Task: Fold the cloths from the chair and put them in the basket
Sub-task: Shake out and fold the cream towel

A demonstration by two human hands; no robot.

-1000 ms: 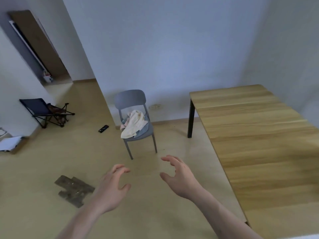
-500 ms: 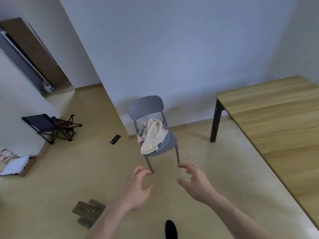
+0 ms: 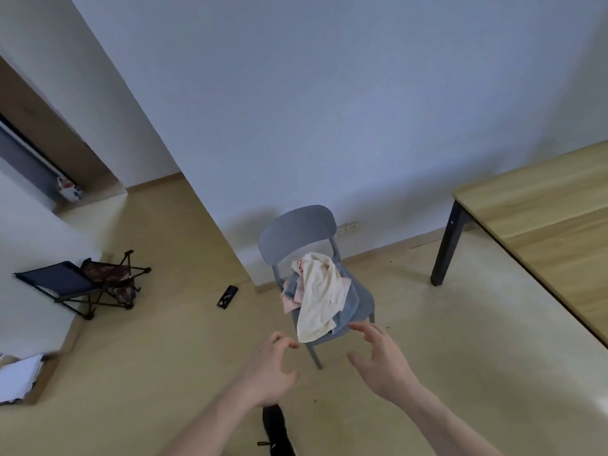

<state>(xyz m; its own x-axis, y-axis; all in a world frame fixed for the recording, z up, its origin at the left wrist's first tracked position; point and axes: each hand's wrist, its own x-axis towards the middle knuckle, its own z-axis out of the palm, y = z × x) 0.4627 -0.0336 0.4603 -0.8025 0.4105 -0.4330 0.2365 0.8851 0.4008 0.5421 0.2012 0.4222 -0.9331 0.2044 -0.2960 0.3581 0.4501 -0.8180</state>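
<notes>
Grey chair stands mid-room by the far wall, seat facing near-right. Cloths are piled on the seat: cream cloth on top, draped over the near seat edge; pink cloth and a blue cloth underneath, mostly covered.

Both arms reach toward the chair, bare forearms. Left hand: fingers loosely curled, holding nothing, fingertips just short of the cream cloth's hanging corner, not touching. Right hand: fingers spread wide and slightly bent, holding nothing, near the seat's near-right edge, can't tell if it touches.

No basket in view.

Wooden table on the right, black leg, well apart from the chair. Wall socket just behind the backrest. Left side: folding camp stool against the wall, small black remote-like thing on the floor between stool and chair. White papers at near left. Black shoe at the bottom edge, between the arms.
</notes>
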